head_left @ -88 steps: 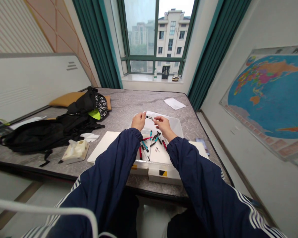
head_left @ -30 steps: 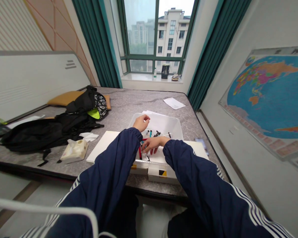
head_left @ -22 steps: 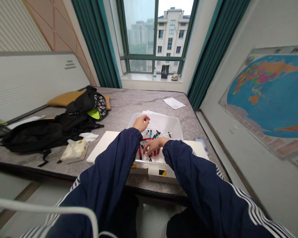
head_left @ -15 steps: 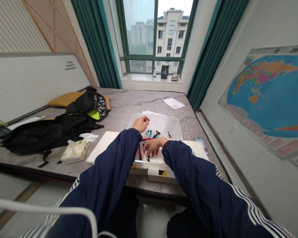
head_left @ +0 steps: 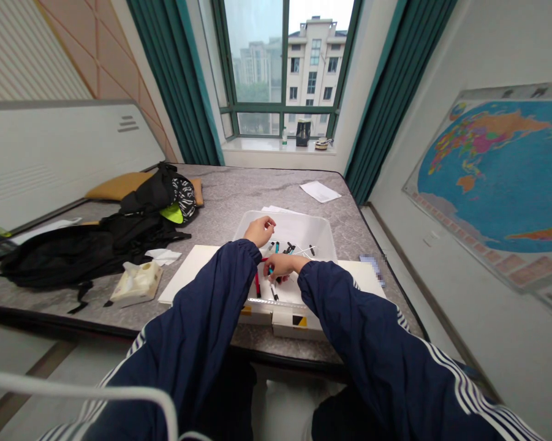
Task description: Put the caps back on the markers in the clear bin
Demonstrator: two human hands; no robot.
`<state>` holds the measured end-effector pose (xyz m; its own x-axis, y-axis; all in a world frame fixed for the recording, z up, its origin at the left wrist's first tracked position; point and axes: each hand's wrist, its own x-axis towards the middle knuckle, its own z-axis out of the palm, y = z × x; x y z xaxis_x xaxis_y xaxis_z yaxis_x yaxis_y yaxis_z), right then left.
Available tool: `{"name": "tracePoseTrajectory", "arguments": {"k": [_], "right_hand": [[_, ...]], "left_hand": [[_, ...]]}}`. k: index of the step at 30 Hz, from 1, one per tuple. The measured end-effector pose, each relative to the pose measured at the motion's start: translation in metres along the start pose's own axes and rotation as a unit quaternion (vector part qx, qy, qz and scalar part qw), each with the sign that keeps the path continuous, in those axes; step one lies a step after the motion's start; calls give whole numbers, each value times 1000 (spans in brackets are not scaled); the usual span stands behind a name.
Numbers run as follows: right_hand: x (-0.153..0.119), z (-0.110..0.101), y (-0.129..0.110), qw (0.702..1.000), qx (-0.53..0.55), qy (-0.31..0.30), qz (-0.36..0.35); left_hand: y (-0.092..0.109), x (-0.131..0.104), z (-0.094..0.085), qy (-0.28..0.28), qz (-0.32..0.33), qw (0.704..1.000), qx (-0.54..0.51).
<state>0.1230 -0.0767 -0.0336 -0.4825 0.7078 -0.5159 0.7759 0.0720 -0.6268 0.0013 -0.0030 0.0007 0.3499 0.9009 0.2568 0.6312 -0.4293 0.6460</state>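
A translucent plastic bin [head_left: 327, 236] holds several loose pens and markers. Over its left side is my left hand [head_left: 258, 231], fingers curled toward the thumb; whatever they hold, if anything, I cannot make out. My right hand [head_left: 279, 266] reaches down into the bin, its fingers closed on a marker [head_left: 271, 270] with a teal part showing. Just left of it lies a red pen [head_left: 258, 286], and below its fingers a black-and-white pen [head_left: 274, 292]. Behind it are black and teal markers [head_left: 289, 248] and thin white sticks [head_left: 307, 250].
White boards or boxes [head_left: 184, 275] lie around the bin. To the left are a tissue pack [head_left: 138, 282], a black backpack [head_left: 73, 251] and a patterned cap [head_left: 184, 199]. Paper [head_left: 320, 192] lies behind on the grey marbled surface [head_left: 252, 184]. A white tube [head_left: 96, 392] crosses the lower left.
My right hand's fingers have drawn together around the teal marker and lifted slightly. The left hand stays almost where it was.
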Motion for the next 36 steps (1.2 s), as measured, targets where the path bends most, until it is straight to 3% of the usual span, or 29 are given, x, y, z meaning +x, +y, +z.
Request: {"name": "tracePoseTrajectory", "arguments": {"k": [8,18,25,28,30,33,36], "right_hand": [[-8,-19,-8,967,15,253,-30],[-6,-27,-4,930,91,354,-36],[-3,-21,-4,956,-86,280,-24],[-5,-14,-10,977,-40,202,-45],[-7,-8,-13,995,30,87,-45],[-8,-2,-12,993,98,-59,-8],[-5,-1,-6,994,90,-54,39]], "left_hand": [[-1,3,-2,26,-27,999,15],[-8,5,5,-46,-74,996,19],[-9,6,3,-37,-70,997,-11],[-9,6,2,-31,-68,997,-12],[-8,6,2,-31,-68,997,-12],[-6,6,0,-32,-71,997,-12],[-4,5,-1,-38,-72,997,-9]]}}
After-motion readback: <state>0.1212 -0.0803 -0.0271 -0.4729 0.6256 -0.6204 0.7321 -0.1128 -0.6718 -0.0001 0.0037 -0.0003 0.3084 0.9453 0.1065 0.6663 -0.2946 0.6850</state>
